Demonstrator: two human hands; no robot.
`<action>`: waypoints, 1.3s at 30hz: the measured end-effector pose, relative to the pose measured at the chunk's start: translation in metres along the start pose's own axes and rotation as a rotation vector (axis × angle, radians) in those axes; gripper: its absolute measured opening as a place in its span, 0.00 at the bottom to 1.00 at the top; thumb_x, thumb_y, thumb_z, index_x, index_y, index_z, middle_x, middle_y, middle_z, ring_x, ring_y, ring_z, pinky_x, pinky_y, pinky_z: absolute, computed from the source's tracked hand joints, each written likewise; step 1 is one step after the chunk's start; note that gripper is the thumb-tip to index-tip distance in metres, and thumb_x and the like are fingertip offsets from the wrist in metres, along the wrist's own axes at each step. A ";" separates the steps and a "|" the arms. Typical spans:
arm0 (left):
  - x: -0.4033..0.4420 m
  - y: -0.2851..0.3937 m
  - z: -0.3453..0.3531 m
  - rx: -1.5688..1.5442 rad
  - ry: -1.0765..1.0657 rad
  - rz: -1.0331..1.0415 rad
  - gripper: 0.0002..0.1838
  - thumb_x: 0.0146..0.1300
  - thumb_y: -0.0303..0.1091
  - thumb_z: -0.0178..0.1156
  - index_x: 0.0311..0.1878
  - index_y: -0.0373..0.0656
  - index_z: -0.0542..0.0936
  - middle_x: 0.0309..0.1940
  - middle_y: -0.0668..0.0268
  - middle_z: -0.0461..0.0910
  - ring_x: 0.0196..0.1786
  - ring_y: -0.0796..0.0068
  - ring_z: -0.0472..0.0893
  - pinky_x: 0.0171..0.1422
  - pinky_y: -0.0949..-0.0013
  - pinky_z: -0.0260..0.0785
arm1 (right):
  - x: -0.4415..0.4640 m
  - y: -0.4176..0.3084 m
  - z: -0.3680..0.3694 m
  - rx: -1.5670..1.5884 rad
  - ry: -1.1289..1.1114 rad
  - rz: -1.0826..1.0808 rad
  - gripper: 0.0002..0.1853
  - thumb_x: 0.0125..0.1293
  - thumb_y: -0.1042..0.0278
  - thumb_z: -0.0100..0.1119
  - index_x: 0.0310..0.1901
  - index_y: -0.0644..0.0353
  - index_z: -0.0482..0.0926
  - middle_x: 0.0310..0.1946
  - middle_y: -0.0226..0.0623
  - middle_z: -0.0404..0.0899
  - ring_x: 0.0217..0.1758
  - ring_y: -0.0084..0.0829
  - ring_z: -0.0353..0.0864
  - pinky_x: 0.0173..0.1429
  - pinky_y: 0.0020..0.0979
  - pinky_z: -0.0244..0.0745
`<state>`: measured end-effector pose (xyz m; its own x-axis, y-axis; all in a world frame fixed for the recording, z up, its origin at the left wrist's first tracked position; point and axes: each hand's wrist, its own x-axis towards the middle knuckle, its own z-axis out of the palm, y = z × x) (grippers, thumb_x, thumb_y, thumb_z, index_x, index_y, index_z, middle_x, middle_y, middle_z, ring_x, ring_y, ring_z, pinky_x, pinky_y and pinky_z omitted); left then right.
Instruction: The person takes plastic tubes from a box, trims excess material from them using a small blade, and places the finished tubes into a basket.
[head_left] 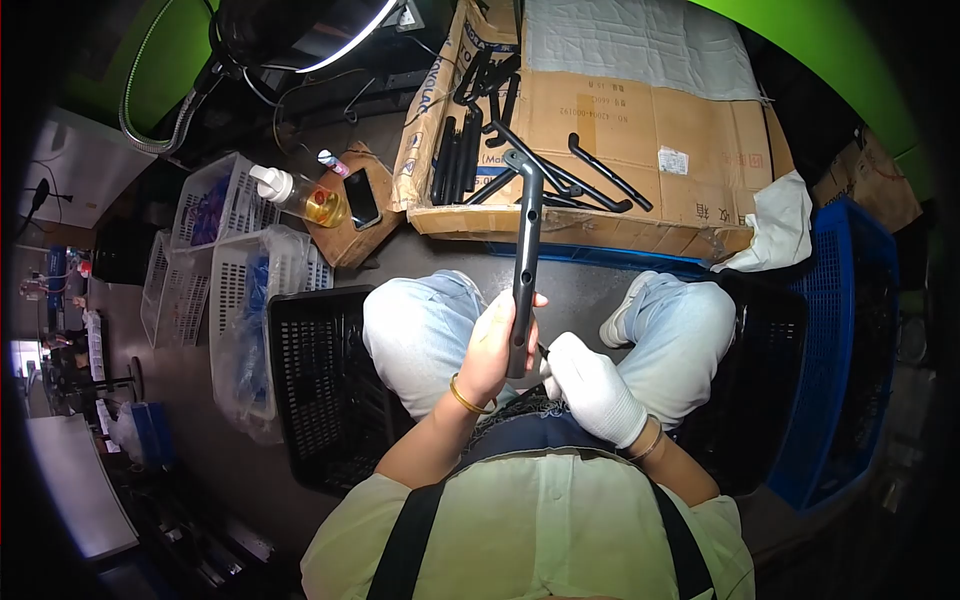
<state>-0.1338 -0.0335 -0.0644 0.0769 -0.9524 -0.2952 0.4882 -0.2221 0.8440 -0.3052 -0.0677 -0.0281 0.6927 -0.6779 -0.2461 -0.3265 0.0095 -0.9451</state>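
My bare left hand is wrapped round the lower part of a black metal tube. The tube stands nearly upright in front of me, with several holes along its side and a bent top end with a lug. Close to its lower end is my right hand, in a white knit glove with the fingers curled closed. A thin dark tip shows by its fingers, too small to name. Beyond the hands, more bent black tubes lie on a cardboard box.
Left of the box, a pump bottle of yellow liquid and a phone rest on a small cardboard-topped surface. Black crates flank my legs; a blue crate stands at right, white baskets at left. A lamp hangs upper left.
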 end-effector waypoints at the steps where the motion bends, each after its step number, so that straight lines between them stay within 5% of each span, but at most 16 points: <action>1: -0.001 0.000 0.000 0.005 -0.010 -0.012 0.27 0.79 0.51 0.35 0.54 0.37 0.74 0.21 0.68 0.72 0.19 0.83 0.68 0.25 0.79 0.63 | 0.001 0.001 0.000 -0.096 -0.018 -0.102 0.05 0.70 0.72 0.49 0.38 0.62 0.74 0.30 0.42 0.77 0.31 0.46 0.82 0.35 0.41 0.76; 6: -0.003 -0.008 0.002 0.120 -0.018 0.090 0.26 0.80 0.49 0.36 0.54 0.35 0.74 0.21 0.70 0.70 0.24 0.83 0.66 0.30 0.79 0.58 | 0.004 0.004 0.003 -0.456 0.008 -0.472 0.05 0.68 0.73 0.53 0.38 0.64 0.76 0.30 0.43 0.78 0.30 0.44 0.82 0.34 0.39 0.78; 27: -0.010 -0.011 0.006 0.178 0.082 0.165 0.23 0.80 0.48 0.37 0.51 0.37 0.75 0.21 0.71 0.70 0.23 0.86 0.65 0.30 0.80 0.56 | 0.000 0.011 0.020 -0.131 -0.030 -0.141 0.09 0.72 0.67 0.50 0.39 0.63 0.76 0.29 0.46 0.79 0.32 0.47 0.82 0.37 0.40 0.76; 30: -0.009 -0.011 0.006 0.178 0.094 0.165 0.23 0.80 0.47 0.36 0.51 0.37 0.75 0.21 0.71 0.70 0.23 0.86 0.64 0.29 0.80 0.56 | 0.001 0.016 0.022 -0.342 0.006 -0.355 0.08 0.71 0.68 0.50 0.40 0.64 0.76 0.30 0.45 0.78 0.31 0.46 0.82 0.35 0.39 0.77; 39: -0.008 -0.013 0.005 0.161 0.080 0.157 0.24 0.80 0.48 0.36 0.51 0.38 0.75 0.21 0.71 0.71 0.21 0.86 0.64 0.26 0.80 0.56 | 0.001 0.013 0.021 -0.389 0.017 -0.380 0.08 0.71 0.69 0.50 0.39 0.64 0.76 0.29 0.45 0.78 0.29 0.46 0.82 0.33 0.39 0.77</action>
<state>-0.1456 -0.0237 -0.0704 0.2126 -0.9596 -0.1841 0.3208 -0.1094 0.9408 -0.2954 -0.0525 -0.0451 0.7987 -0.5927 0.1042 -0.2714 -0.5094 -0.8166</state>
